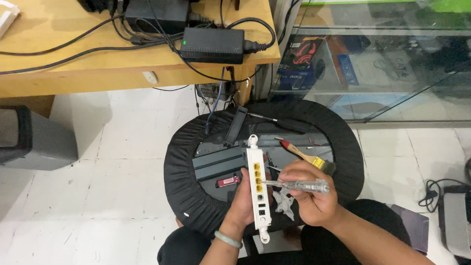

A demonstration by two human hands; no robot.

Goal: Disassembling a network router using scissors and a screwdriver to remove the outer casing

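the left hand (244, 203), with a pale green bangle (228, 239) at its wrist, is wrapped around a white router (258, 189) held on edge with its yellow ports facing up, and the right hand (310, 191) just beside the router pinches a clear-handled screwdriver (299, 185) whose tip touches the port side. behind the router sits a round black stool (186, 167) carrying a red-handled paintbrush (306, 156), a small red device (228, 181) and a dark grey panel (218, 164). farther beyond the router stands a wooden desk (98, 73) with a black power adapter (212, 45) and cables.
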